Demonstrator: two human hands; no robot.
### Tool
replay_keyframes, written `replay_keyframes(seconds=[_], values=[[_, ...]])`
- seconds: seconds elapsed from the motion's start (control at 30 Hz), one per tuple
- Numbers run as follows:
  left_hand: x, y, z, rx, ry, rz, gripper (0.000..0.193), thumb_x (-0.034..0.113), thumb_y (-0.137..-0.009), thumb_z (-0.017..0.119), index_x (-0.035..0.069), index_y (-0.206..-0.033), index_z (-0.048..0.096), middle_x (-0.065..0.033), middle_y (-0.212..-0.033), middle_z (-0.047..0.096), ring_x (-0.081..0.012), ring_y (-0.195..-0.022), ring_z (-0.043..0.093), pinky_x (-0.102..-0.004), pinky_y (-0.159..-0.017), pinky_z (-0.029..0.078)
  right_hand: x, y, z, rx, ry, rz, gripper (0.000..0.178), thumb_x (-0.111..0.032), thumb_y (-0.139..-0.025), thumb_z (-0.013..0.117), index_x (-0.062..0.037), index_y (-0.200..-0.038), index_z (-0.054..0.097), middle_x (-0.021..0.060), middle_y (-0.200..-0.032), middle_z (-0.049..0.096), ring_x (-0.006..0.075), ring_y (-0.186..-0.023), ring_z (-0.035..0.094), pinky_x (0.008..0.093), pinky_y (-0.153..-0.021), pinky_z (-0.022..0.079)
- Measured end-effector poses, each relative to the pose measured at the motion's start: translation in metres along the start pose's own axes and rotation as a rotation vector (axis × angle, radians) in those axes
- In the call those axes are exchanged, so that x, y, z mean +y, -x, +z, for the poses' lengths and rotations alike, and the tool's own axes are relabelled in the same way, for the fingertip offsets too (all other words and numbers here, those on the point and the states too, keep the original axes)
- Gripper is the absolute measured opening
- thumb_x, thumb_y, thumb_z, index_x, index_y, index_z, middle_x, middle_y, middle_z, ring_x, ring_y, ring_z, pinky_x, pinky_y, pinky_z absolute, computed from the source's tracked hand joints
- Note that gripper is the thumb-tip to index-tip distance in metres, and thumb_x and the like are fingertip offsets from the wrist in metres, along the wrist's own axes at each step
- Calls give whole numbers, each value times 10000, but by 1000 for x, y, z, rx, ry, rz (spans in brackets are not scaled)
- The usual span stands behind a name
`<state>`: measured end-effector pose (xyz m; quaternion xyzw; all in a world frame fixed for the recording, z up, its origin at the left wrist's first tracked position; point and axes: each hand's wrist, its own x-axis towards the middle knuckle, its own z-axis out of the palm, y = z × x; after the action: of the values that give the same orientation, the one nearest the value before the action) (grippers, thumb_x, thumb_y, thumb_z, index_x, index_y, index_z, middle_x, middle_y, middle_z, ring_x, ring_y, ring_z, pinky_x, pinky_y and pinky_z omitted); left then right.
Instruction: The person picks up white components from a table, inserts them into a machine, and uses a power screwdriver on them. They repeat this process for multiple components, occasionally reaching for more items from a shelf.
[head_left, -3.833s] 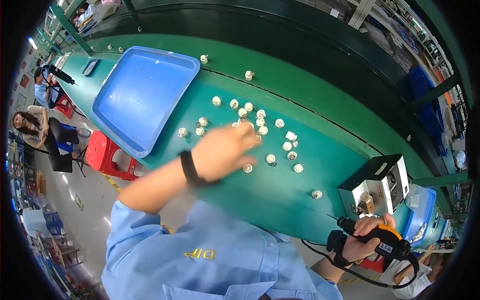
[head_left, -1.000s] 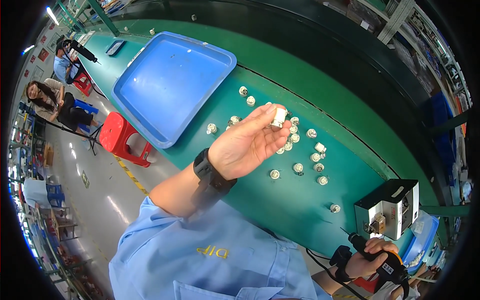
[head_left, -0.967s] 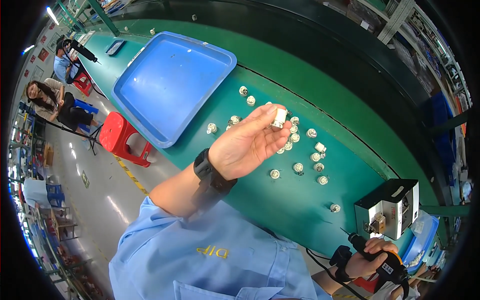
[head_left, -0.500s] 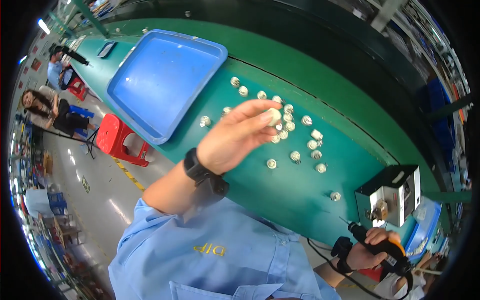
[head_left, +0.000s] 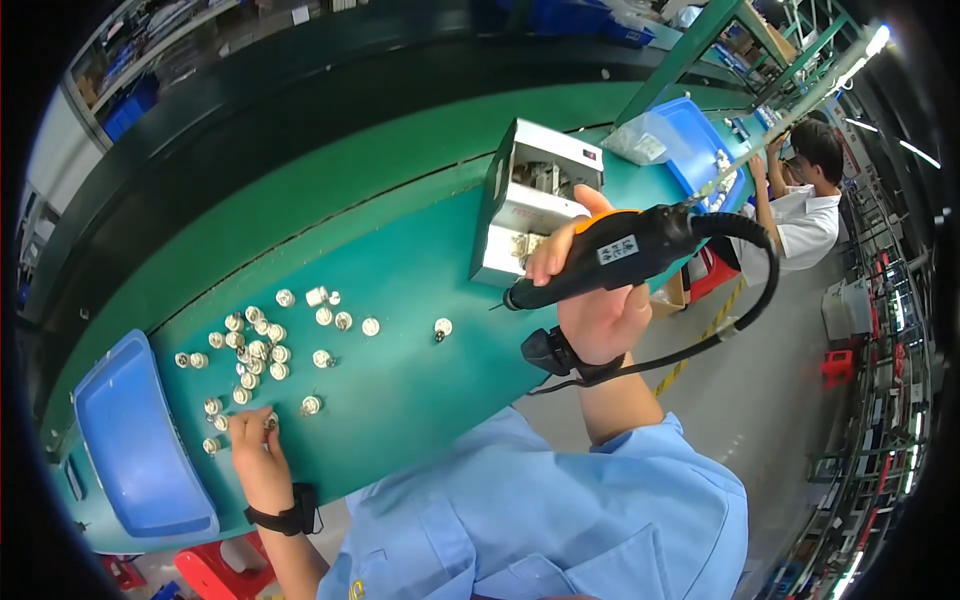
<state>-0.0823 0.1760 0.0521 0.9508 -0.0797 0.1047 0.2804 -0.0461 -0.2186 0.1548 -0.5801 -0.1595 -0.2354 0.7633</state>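
My right hand is wrapped round a black electric screwdriver with an orange band. Its thin bit points left over the table, and a black cable loops from its back end. At the lower left, my left hand rests low at the table, fingers closed on a small white round part with metal on it. Several similar white round parts lie scattered beyond that hand. A lone one sits farther right, toward the screwdriver.
An open-topped metal box, apparently a screw feeder, stands behind the screwdriver. A blue tray lies at the left end of the green table. Farther right are another blue tray, a plastic bag and a seated person.
The view has swung to the right. My left hand, which held a white round part raised above the table, is now down at the tabletop. The screwdriver stays in my right hand, now raised.
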Motion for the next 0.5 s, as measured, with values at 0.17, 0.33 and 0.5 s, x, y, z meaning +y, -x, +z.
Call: replay_keyframes(seconds=[0.17, 0.33, 0.5], values=[[9, 10, 1, 13, 39, -91, 397, -144, -757, 582, 33, -1111, 613, -157, -1047, 544, -322, -856, 585, -370, -725, 499, -7, -3, -1, 16, 79, -60, 855, -662, -867, 409, 48, -1340, 338, 100, -821, 517, 181, -714, 513, 326, -686, 447], [25, 20, -9, 76, 11, -156, 399, -122, -767, 612, 45, -1129, 617, -127, -1090, 537, -251, -828, 592, -341, -673, 514, -4, 0, -5, 50, 72, -75, 801, -670, -894, 359, 46, -1253, 396, 85, -790, 516, 157, -691, 513, 289, -649, 444], [85, 19, -59, 246, -59, 153, 390, -83, -747, 644, 28, -1119, 601, -127, -1120, 519, -246, -843, 575, -346, -645, 494, -9, -5, -7, 50, 36, -51, 792, -689, -900, 312, 39, -1178, 456, 62, -733, 503, 143, -634, 498, 265, -617, 431]])
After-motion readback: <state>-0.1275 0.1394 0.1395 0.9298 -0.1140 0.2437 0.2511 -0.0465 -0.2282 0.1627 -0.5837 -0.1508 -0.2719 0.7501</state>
